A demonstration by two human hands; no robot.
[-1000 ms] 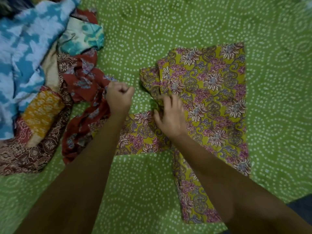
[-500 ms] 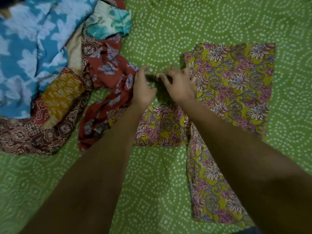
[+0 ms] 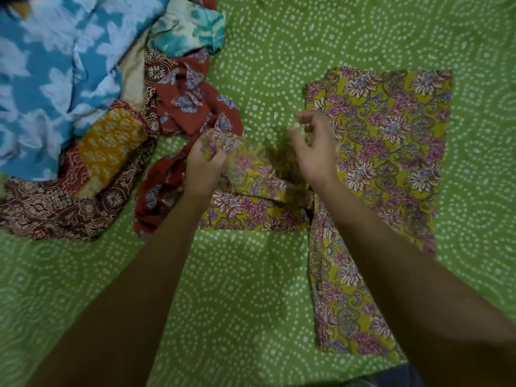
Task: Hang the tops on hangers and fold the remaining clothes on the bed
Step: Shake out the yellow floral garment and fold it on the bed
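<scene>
A pile of clothes [image 3: 83, 113] lies at the left of the bed [image 3: 279, 37], with a blue-and-white piece, a teal one, a mustard-and-maroon print and a rust-red floral garment [image 3: 190, 107] nearest the centre. The left hand [image 3: 205, 166] grips a bunched end of the yellow floral garment [image 3: 391, 152], lifting it blurred. The right hand [image 3: 315, 152] hovers with fingers loosely curled, holding nothing. The garment lies flat at the right, its long axis running near to far, one strip reaching leftward toward the pile.
</scene>
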